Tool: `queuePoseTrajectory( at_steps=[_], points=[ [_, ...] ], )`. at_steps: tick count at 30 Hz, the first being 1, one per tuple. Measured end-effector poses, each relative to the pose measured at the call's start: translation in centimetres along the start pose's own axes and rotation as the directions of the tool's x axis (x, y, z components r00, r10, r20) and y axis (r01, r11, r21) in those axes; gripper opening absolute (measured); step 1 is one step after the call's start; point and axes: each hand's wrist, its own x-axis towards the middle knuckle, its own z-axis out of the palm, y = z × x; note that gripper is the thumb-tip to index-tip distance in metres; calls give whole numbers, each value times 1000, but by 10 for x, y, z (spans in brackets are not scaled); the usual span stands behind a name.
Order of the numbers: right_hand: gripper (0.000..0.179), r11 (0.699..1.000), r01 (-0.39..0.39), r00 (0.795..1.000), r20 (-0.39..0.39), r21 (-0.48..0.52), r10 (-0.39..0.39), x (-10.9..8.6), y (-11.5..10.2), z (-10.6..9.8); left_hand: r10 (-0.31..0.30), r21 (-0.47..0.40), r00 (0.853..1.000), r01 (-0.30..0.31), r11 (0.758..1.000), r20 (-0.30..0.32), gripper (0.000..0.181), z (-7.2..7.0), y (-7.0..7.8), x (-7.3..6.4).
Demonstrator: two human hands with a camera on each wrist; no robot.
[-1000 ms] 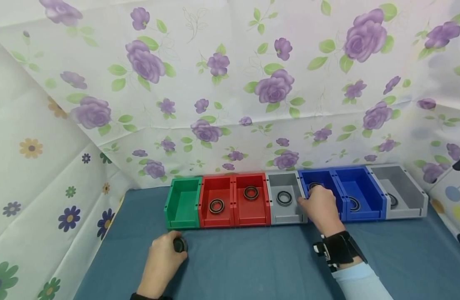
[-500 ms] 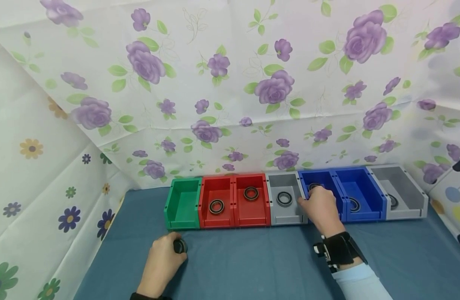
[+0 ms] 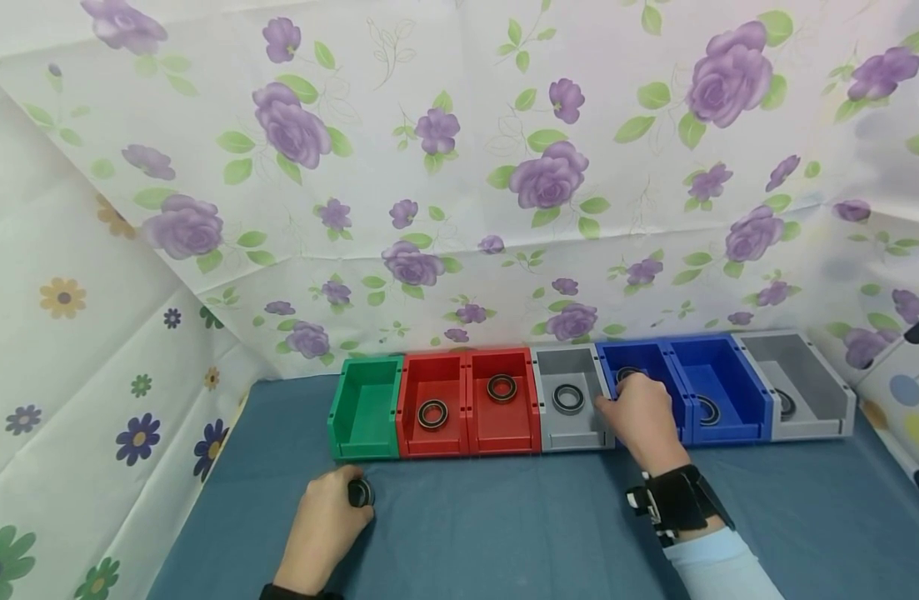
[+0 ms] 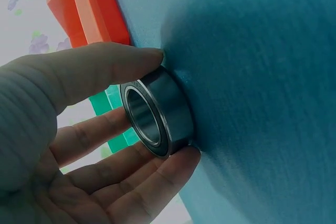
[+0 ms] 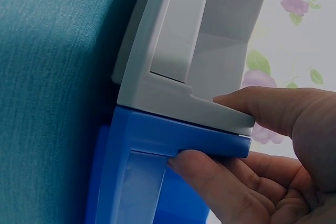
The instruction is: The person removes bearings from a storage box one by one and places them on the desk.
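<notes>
My left hand (image 3: 324,521) pinches a steel ball bearing (image 4: 170,111) with dark seals between thumb and fingertips. The bearing stands on its edge at the blue cloth, just in front of the green bin (image 3: 367,408). Farther right, my right hand (image 3: 642,417) grips the adjoining side walls of a grey bin (image 5: 157,82) and a blue bin (image 5: 152,135). Its thumb reaches over into the grey bin, while the fingers are on the blue side. One bearing (image 3: 567,398) lies flat in this grey bin; another bearing (image 3: 627,372) in the blue bin is partly hidden by the hand.
The bins stand side by side in one row. Two red bins (image 3: 468,450) each hold a bearing. A second blue bin (image 3: 717,367) and a grey bin (image 3: 792,358) at the right end hold one each. Floral sheeting (image 3: 466,183) rises behind the blue tablecloth (image 3: 489,525).
</notes>
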Motion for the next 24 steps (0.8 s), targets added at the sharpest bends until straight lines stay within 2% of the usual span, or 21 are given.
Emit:
queuePoseTrajectory(
  at_steps=[13,24],
  points=[
    [41,1000,-17,1000,-1,-7,17,1,1,2,-7,-8,1000,7,1000,12,45,1,-1,1],
    [43,1000,-15,1000,5,7,15,0,0,2,26,27,1000,-25,999,-8,42,0,1,1]
  ],
)
